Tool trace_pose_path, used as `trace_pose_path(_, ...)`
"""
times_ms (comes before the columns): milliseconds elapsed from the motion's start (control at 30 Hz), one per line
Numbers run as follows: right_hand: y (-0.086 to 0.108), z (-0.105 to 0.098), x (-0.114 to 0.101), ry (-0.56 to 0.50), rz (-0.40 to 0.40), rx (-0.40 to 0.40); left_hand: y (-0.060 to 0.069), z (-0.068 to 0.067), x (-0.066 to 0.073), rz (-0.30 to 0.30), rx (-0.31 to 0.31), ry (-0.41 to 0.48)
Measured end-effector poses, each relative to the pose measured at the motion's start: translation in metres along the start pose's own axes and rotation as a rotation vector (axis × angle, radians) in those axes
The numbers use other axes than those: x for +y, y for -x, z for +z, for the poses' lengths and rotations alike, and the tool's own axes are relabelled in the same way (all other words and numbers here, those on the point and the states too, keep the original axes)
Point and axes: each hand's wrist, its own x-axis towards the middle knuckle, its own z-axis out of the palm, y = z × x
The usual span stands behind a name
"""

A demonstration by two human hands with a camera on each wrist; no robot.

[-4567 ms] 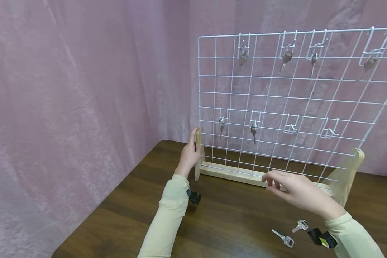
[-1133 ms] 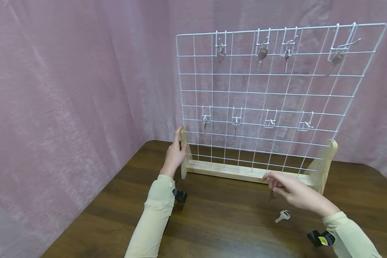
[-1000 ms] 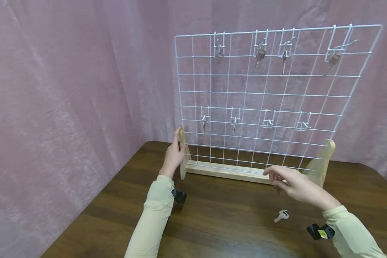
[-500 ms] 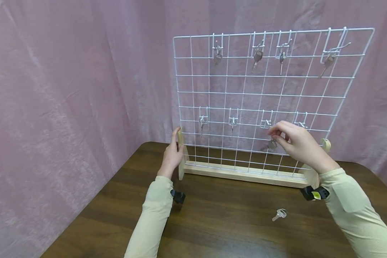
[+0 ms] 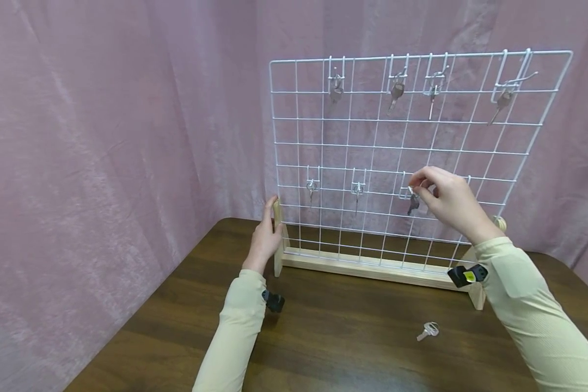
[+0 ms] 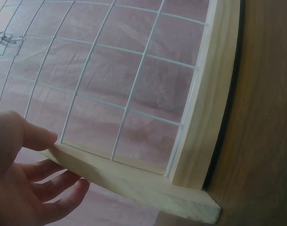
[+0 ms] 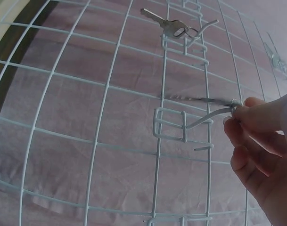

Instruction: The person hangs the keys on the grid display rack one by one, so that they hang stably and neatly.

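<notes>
My right hand (image 5: 446,201) pinches a small metal key (image 5: 414,204) by its ring, at a lower-row hook of the white wire grid (image 5: 362,120). In the right wrist view, the ring sits at the tip of the hook prong (image 7: 207,116), with the blurred key blade (image 7: 200,99) pointing left. Whether the ring is over the tip is hidden by the fingers. At the grid's left end, my left hand (image 5: 264,239) grips the wooden side support (image 5: 277,261). The left wrist view shows its thumb (image 6: 37,137) on one side of the wood and curled fingers on the other.
One loose key (image 5: 428,331) lies on the dark wooden table (image 5: 343,337). Several keys hang along the top row, such as one key (image 5: 397,91) at its middle. Two more hang at lower left. A pink curtain (image 5: 127,136) stands behind.
My right hand has taken one of the two keys off the table and raised it to a lower-row hook. My left hand still grips the support; the head view has shifted.
</notes>
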Motion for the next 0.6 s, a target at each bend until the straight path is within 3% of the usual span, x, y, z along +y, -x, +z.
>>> trace_pose_path(600,0.0047,-0.0017,0.0013,0.029,0.052,-0.036,0.0005,-0.0009,0.0006,0.017,0.004,-0.017)
